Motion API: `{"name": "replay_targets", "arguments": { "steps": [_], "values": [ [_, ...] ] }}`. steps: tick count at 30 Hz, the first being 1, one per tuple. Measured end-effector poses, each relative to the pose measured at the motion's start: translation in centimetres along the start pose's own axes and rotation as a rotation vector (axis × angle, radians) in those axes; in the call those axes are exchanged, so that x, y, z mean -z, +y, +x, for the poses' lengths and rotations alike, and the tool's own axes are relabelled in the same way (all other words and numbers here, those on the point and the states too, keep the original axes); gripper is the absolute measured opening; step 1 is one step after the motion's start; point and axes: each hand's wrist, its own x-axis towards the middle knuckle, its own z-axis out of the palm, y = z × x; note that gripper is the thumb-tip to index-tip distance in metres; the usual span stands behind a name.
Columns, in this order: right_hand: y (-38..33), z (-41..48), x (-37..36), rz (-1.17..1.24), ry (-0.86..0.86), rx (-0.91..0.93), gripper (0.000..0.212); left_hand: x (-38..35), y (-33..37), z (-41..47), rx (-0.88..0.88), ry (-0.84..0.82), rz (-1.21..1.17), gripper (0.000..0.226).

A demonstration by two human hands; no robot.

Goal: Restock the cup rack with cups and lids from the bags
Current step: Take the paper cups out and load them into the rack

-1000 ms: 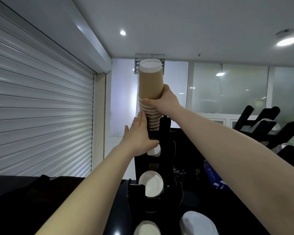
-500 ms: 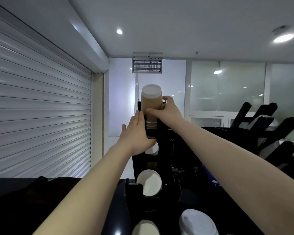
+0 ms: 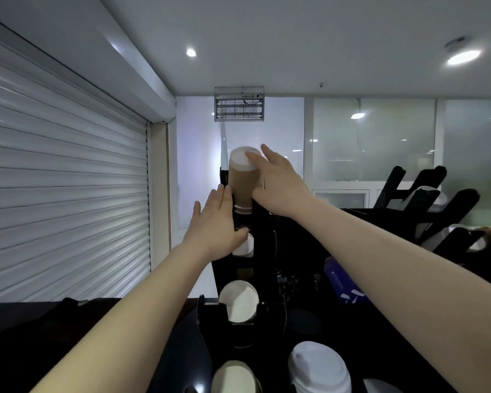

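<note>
A stack of brown paper cups stands upside down in the top slot of the black cup rack, its white base uppermost. My right hand lies against the stack's right side, fingers straight, with fingertips on the white top. My left hand rests flat with straight fingers on the rack's left side, just below the stack. Lower slots show white cup bottoms and a stack of white lids.
A white roller shutter fills the left. A second black rack with lids stands at the right. A blue pack lies behind the rack. The dark counter runs along the bottom left.
The cup stack has sunk far down into the rack's top slot. My right hand let go of its grip and now presses on the top with straight fingers. The left hand stayed put.
</note>
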Motion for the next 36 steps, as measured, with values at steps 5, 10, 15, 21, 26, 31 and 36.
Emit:
{"name": "replay_targets", "arguments": {
  "steps": [5,10,15,21,26,31,36],
  "values": [
    [0.8,-5.2,3.5,-0.106,-0.043,0.091,0.074,1.1,2.0,-2.6,-0.131,0.142,0.141,0.078],
    [1.9,-10.5,7.4,-0.258,-0.126,0.151,0.059,4.1,6.1,-5.2,-0.339,0.237,0.159,0.07],
    [2.6,-15.7,12.8,-0.177,-0.039,0.176,0.043,6.4,10.9,-7.9,-0.409,0.179,0.069,0.068],
    [5.1,-23.8,17.4,-0.244,-0.051,0.26,0.04,6.1,16.1,-11.5,-0.497,0.125,0.052,0.072],
    [10.1,-30.8,22.5,-0.328,-0.113,0.236,0.042,4.2,24.3,-13.7,-0.514,0.069,-0.013,0.075],
    [16.8,-39.5,30.5,-0.396,-0.086,0.257,0.034,0.6,36.3,-17.3,-0.502,0.089,-0.107,0.069],
    [25.3,-49.2,38.2,-0.51,-0.15,0.255,0.036,-4.1,49.9,-20.5,-0.469,0.046,-0.396,0.065]
  ]
}}
